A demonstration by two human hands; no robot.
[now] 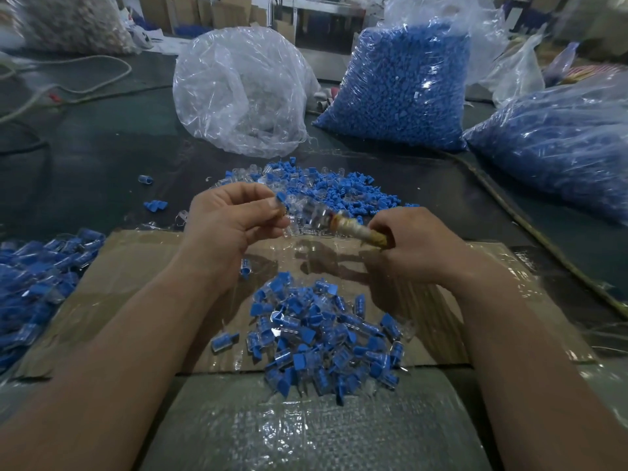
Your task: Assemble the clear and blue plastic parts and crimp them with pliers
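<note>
Both hands are raised above the tabletop [102, 147], near the middle of the view.

1. Left hand [234, 219]: the fingers are curled, and thumb and fingertips pinch one blue-and-clear part [283, 202] at its blue end. The part is held in the air, above the far edge of the cardboard sheet [136, 266].
2. Right hand [418, 246]: the fingers are wrapped round the tape-wound handle of one pair of pliers [356, 229]. The head of the pliers points toward the held part. It is blurred, so whether the jaws touch the part cannot be told.

Three heaps of parts lie on the work area:
- Near heap [326, 338]: blue inserts seated in clear bodies, lying on the cardboard sheet between the forearms.
- Left heap [37, 283]: the same kind of piece, at the left edge of the sheet.
- Far heap [323, 186]: blue and clear parts mixed loose, just beyond the hands.

Two stray pieces [149, 192] lie apart on the tabletop, left of the far heap.

Three large plastic bags stand beyond the far heap:
- One clear-parts bag [241, 90], centre.
- Two blue-parts bags: one upright [401, 86], and one lying at the right edge [560, 147].

A fourth bag [68, 22] stands in the upper left corner. Its contents are too blurred to name. One white cable [68, 79] runs across the tabletop below that bag.
</note>
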